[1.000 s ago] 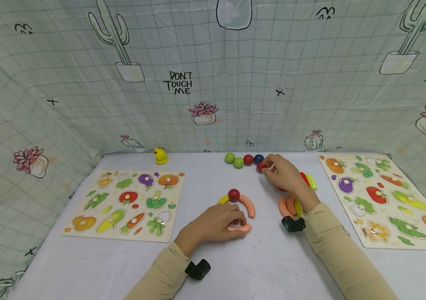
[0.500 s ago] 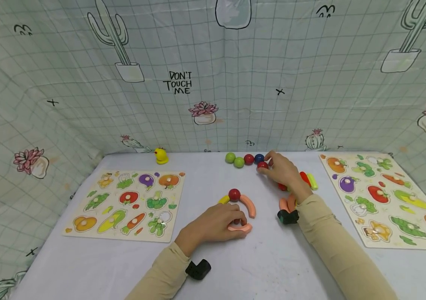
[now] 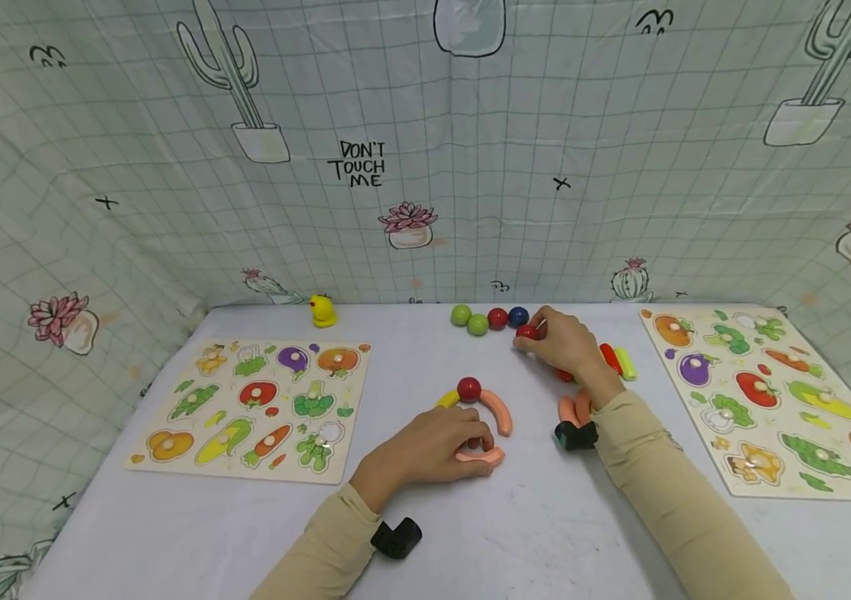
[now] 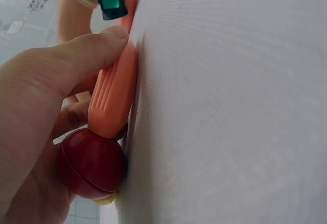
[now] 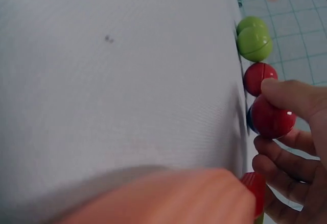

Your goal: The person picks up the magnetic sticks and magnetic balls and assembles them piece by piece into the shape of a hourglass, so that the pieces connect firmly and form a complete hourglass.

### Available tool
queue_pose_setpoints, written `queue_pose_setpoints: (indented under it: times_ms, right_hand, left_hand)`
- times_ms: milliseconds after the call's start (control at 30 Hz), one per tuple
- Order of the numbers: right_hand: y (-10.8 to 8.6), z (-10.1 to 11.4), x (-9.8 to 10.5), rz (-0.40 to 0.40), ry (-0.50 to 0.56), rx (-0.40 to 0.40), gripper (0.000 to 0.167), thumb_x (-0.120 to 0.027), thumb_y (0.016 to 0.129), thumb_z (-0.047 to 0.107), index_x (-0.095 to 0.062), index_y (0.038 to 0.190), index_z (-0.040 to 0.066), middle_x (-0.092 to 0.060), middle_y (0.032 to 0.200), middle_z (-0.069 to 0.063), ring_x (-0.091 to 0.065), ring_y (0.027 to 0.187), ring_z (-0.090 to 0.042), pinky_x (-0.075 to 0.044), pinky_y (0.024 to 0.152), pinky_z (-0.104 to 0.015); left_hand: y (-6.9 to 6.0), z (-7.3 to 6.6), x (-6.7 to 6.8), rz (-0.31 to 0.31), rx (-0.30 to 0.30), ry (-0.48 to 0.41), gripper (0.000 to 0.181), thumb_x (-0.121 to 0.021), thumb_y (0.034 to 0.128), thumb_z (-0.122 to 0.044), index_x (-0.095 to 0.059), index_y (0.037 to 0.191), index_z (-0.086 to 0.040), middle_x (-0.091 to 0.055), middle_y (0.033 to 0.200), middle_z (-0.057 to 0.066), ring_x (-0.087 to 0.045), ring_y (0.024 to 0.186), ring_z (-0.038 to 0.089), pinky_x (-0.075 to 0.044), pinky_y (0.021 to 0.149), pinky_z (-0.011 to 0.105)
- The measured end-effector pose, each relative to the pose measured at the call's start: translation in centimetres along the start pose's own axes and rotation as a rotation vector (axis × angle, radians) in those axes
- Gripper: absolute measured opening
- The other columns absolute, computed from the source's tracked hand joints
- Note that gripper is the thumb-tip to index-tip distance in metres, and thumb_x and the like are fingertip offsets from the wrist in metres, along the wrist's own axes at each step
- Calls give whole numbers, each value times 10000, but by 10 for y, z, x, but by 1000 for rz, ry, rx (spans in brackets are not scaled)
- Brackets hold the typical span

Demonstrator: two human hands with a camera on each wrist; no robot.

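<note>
In the head view my left hand (image 3: 428, 450) rests low over the table and holds a curved salmon-pink stick (image 3: 483, 456). The left wrist view shows the thumb on that ribbed stick (image 4: 113, 94), whose end meets a dark red ball (image 4: 92, 163) among the fingers. Farther back, my right hand (image 3: 566, 343) pinches a red ball (image 5: 273, 117) between thumb and fingertips, close to a blue ball (image 3: 518, 317). Ahead of my left hand, a red ball (image 3: 468, 389) joins another curved pink stick (image 3: 497, 412) and a yellow stick (image 3: 448, 400), partly hidden.
Another red ball (image 3: 497, 318) and two green balls (image 3: 478, 324) line the back edge. Red and yellow-green sticks (image 3: 624, 363) and pink sticks (image 3: 573, 408) lie around my right wrist. Vegetable puzzle boards stand left (image 3: 245, 412) and right (image 3: 778, 400). A yellow duck (image 3: 322, 311) sits at back left.
My right hand and forearm have shifted slightly left, and its fingers, spread around the red ball half a second ago, now pinch it. The left hand stays in place.
</note>
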State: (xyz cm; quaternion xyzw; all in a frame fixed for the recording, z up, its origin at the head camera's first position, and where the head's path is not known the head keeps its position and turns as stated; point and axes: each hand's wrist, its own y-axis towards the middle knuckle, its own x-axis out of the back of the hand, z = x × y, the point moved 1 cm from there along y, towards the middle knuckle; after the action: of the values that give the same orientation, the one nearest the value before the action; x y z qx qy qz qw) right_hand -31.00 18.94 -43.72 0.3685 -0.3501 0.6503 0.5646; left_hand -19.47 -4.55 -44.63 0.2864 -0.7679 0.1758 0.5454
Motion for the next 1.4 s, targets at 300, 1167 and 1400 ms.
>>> queue_pose_setpoints:
  times_ms: [300,1167,1400]
  right_hand:
    - [-8,4,5,-14,13,7,466,-625,841,408,-507,1127,59,-608,931,-117,-538,702,-216,-393,555,-277]
    - [-42,21,-6,-64,139,141,382,-652,826,363,-536,1049,75,-607,847,-82,-523,724,-198,-419,614,-272]
    - [-51,27,-9,-45,171,139,371,-664,817,355,-525,1042,95,-592,810,-67,-505,698,-193,-418,590,-278]
  left_hand:
    - [0,0,0,-14,-12,-5,223,-662,855,-418,-662,975,-229,-577,861,-92,-457,740,20,-352,644,130]
    - [1,-2,1,8,14,-31,197,-662,858,-397,-668,955,-225,-583,857,-95,-473,752,19,-382,664,139]
    - [1,-1,0,11,11,-22,219,-656,860,-407,-671,965,-216,-579,847,-96,-469,738,23,-383,654,138]
